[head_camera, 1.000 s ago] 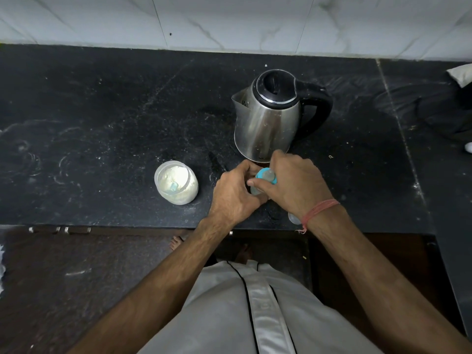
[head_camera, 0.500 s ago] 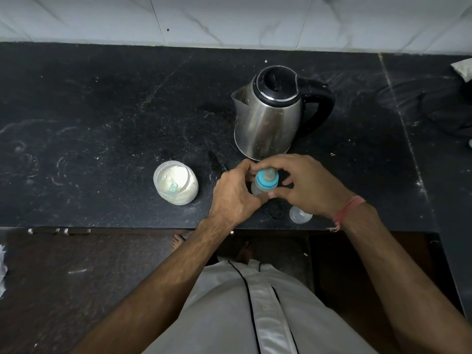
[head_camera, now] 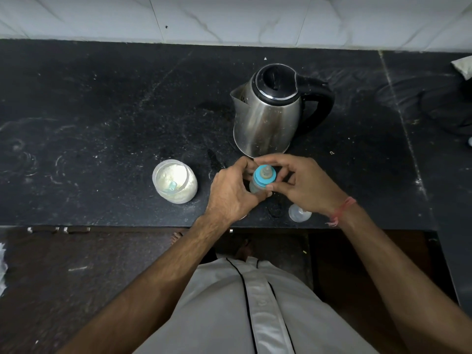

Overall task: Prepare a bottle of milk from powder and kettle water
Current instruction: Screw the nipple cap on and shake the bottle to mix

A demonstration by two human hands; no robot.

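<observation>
A small feeding bottle [head_camera: 255,187] with a blue collar and teat [head_camera: 265,176] stands upright on the black counter [head_camera: 102,111], just in front of the steel kettle [head_camera: 268,116]. My left hand [head_camera: 229,192] wraps around the bottle's body. My right hand [head_camera: 304,185] pinches the blue collar from the right with thumb and fingers. To the left stands an open jar of white powder [head_camera: 176,181] with a pale blue scoop [head_camera: 171,187] lying in it. The bottle's clear cap [head_camera: 299,212] rests on the counter under my right wrist.
The counter's front edge [head_camera: 127,224] runs just below my hands, with dark floor beneath. A white tiled wall [head_camera: 229,19] backs the counter. Dark cable and a black object [head_camera: 444,108] lie at the far right.
My right hand has turned on the blue collar, shifting from covering the top to pinching it from the right, so the teat and the clear cap now show. My left hand stays on the bottle.
</observation>
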